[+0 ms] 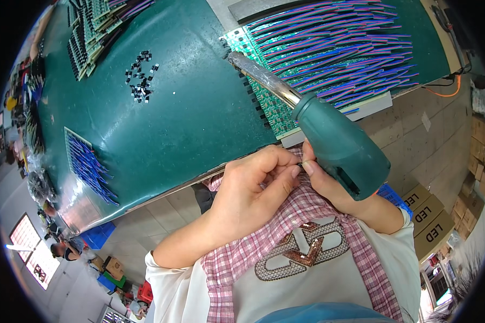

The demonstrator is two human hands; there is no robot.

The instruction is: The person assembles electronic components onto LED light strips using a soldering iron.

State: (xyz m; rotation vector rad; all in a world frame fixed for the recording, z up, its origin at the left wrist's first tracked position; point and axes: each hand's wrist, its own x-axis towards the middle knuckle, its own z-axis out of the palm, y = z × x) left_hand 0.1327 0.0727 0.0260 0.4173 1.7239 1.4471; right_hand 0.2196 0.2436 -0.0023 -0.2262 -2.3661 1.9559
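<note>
In front of my chest, my left hand (256, 185) is closed, thumb and fingertips pinching a tiny dark component (300, 164), mostly hidden. The thumb and forefinger of my right hand (323, 180) meet it from the other side. A soldering iron (342, 142) with a thick green handle and worn metal barrel slants across my right hand, hiding most of it. That hand appears to hold the iron, though the gripping fingers are out of sight. The iron's tip points up and left, over the edge of a panel of green circuit boards (275, 110) with rows of blue, red and black wires.
Loose black components (140, 89) lie in a small heap on the green tabletop (194, 107). A small board with blue wires (89, 167) sits at left, and stacked boards (94, 32) at far left. Cardboard boxes (428, 218) stand on the floor at right.
</note>
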